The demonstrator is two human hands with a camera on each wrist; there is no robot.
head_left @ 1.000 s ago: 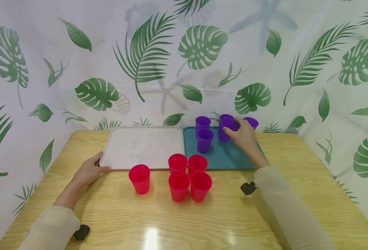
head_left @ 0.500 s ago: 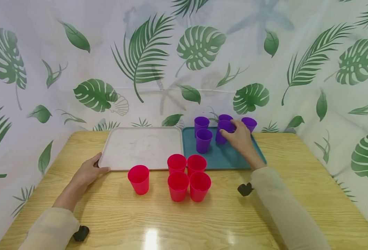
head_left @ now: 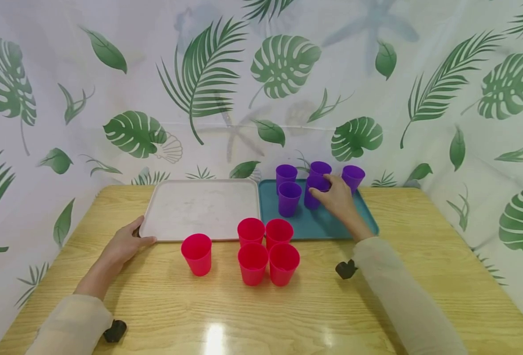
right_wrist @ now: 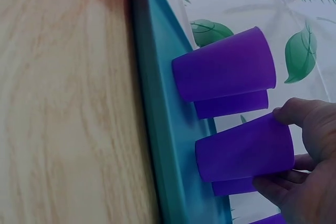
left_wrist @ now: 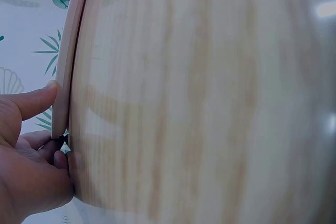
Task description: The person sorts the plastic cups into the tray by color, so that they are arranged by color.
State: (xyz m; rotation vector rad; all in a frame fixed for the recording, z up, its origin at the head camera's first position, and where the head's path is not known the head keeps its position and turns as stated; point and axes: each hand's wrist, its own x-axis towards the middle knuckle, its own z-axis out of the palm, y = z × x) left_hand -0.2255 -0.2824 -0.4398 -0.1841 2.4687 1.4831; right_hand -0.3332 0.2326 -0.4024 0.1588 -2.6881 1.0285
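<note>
The left hand (head_left: 121, 245) still pinches the near left corner of the white tray (head_left: 199, 209), as a moment ago. Rightward come a lone red cup (head_left: 196, 259) and a cluster of four red cups (head_left: 252, 268), all upright. On the teal tray (head_left: 319, 228), the right hand (head_left: 338, 198) grips a purple cup (right_wrist: 244, 153) and has drawn it nearer, now beside the front-left purple cup (head_left: 289, 201); this apparently evens the front row, though whether its base touches down is unclear.
</note>
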